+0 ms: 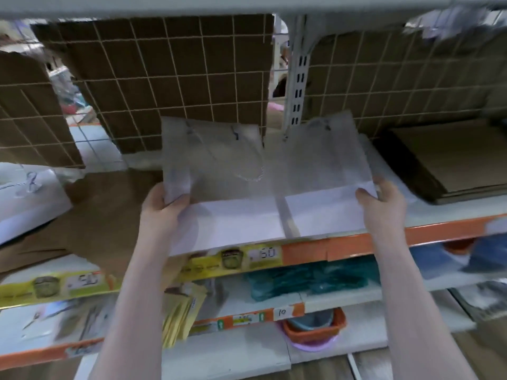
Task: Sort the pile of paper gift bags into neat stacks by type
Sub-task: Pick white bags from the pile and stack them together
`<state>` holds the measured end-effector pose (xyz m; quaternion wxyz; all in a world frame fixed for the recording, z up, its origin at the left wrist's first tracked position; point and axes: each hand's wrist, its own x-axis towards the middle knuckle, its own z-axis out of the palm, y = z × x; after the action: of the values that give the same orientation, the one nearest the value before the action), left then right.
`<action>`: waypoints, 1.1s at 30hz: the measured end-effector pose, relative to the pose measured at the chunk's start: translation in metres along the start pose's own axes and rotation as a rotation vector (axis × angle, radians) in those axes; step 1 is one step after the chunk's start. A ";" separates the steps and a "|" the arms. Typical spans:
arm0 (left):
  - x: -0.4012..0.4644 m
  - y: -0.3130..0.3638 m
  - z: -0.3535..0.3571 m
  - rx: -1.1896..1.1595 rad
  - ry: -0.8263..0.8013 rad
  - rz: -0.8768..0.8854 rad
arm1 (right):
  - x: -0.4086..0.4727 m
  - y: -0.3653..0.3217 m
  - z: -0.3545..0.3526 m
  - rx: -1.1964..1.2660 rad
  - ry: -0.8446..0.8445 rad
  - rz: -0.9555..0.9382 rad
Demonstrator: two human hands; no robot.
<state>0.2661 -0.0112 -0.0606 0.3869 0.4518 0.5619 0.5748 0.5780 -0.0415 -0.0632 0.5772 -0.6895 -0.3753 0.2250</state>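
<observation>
Two bare hands hold white paper gift bags over the front edge of a shop shelf. The left hand (164, 207) has its fingers curled round the lower left corner of a white gift bag (219, 187), thumb on top, and this bag lies flat with its twisted cord handle (247, 171) draped across its face. The right hand (381, 201) grips the lower right edge of a second white gift bag (323, 171), thumb pressed on the paper, and this bag sits just beside the first, their inner edges meeting or overlapping near the middle; motion blur hides exactly which. Both bags rest on or just above the shelf board (444, 212), their folded bottoms hanging over the orange price strip (356, 245), where a yellow label (233, 259) shows a blurred figure. To the left, a flat brown paper bag (104, 209) lies on the shelf, and at the far left edge sits another stack of white bags (27, 198) with a cord handle. On the right of the shelf lies a stack of flat brown bags (450, 157), well apart from the hands. Behind everything, cardboard sheets (175, 78) stand against a wire grid, with a slotted metal upright (299, 78) between them. On the lower shelves are yellow envelopes (181, 314), teal packets (307, 281) and an orange basin (315, 327).
</observation>
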 end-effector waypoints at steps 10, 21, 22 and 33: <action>-0.042 -0.002 0.141 -0.002 0.022 -0.048 | 0.108 0.029 -0.084 -0.015 -0.127 -0.003; -0.016 0.005 0.198 0.022 0.023 -0.039 | 0.168 0.067 -0.075 -0.393 -0.175 0.107; -0.014 0.004 0.200 0.022 0.018 -0.030 | 0.169 0.071 -0.074 -0.438 -0.161 0.094; -0.003 -0.003 0.218 0.081 -0.098 -0.033 | 0.160 0.084 -0.061 -0.571 0.044 0.043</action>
<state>0.4751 0.0506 -0.0724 0.4047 0.4854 0.5724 0.5225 0.7437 0.0401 -0.1100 0.3627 -0.8367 -0.3961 0.1074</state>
